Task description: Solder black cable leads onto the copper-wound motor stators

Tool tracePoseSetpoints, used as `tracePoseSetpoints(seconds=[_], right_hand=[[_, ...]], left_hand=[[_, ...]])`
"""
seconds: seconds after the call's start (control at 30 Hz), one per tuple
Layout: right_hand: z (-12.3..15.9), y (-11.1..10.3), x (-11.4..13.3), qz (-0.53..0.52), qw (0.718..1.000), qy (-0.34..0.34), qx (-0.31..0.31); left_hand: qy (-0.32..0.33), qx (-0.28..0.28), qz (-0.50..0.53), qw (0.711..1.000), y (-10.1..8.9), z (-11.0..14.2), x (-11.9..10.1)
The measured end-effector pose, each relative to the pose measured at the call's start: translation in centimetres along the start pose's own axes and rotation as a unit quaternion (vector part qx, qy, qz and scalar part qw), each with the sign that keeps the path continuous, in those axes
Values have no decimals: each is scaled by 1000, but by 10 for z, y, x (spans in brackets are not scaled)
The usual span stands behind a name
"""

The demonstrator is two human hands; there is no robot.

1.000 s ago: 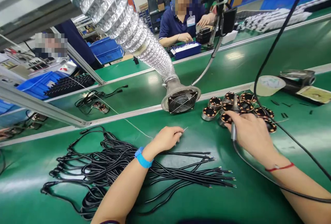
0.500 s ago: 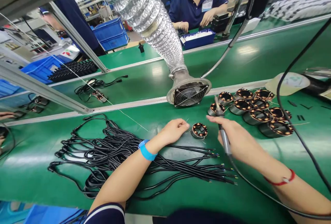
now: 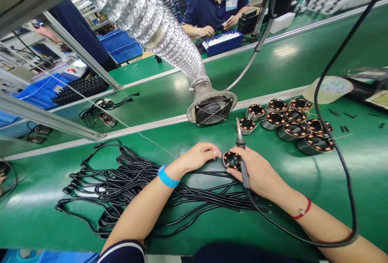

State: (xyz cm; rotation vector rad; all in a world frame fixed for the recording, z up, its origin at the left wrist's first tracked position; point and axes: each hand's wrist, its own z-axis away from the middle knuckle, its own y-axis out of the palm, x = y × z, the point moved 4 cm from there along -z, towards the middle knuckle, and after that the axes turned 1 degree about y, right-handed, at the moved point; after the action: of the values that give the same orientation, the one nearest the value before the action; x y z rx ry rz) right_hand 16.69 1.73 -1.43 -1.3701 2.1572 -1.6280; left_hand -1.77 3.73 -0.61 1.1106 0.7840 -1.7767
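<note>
My right hand (image 3: 253,170) is closed around a soldering iron (image 3: 244,172), its tip pointing away from me. The thumb and fingers of that hand also reach around a wound motor stator (image 3: 230,160) with copper coils, standing on the green bench. Just left of the stator is my left hand (image 3: 204,154), its fingers curled together. Whatever it may pinch is too small to make out. Below both hands lies a bundle of black cables (image 3: 133,174), stripped ends toward the right; my right hand partly hides those ends.
An exhaust fan (image 3: 214,110) on a silver duct (image 3: 169,28) hangs beyond my hands. Several more stators (image 3: 292,130) stand at the right. The iron's black cord (image 3: 336,141) loops on the right side. A co-worker (image 3: 212,12) sits across the bench near a blue bin (image 3: 224,44).
My right hand, with the soldering iron, has moved left and down onto the single stator, now reaching around it. My left hand stays beside the stator. The camera view has shifted slightly.
</note>
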Motion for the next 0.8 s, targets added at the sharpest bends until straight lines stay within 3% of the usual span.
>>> tracePoseSetpoints(seconds=[0.17,0.23,0.37,0.43,0.53,0.63,0.7,0.8], right_hand=[[5,9,-4,23,999,20,-35],[5,8,-6,36,998,26,-48],[5,3,-6,63,994,27,-80],[4,1,-5,63,993,28,-92],[3,1,-4,44,995,14,-83],[2,3,-3,27,998,-10,-58],[1,3,-5,27,998,-9,-58],[0,0,-7,41,995,-5,-88]], left_hand=[[4,-33,45,998,9,-6,4],[8,-31,-10,999,6,-2,4],[13,45,-139,989,3,6,2],[41,31,-160,986,0,7,-1],[69,24,-129,989,0,2,-4],[49,51,-43,997,4,-3,1],[31,31,-15,999,3,-6,5],[31,17,-87,996,2,-4,6]])
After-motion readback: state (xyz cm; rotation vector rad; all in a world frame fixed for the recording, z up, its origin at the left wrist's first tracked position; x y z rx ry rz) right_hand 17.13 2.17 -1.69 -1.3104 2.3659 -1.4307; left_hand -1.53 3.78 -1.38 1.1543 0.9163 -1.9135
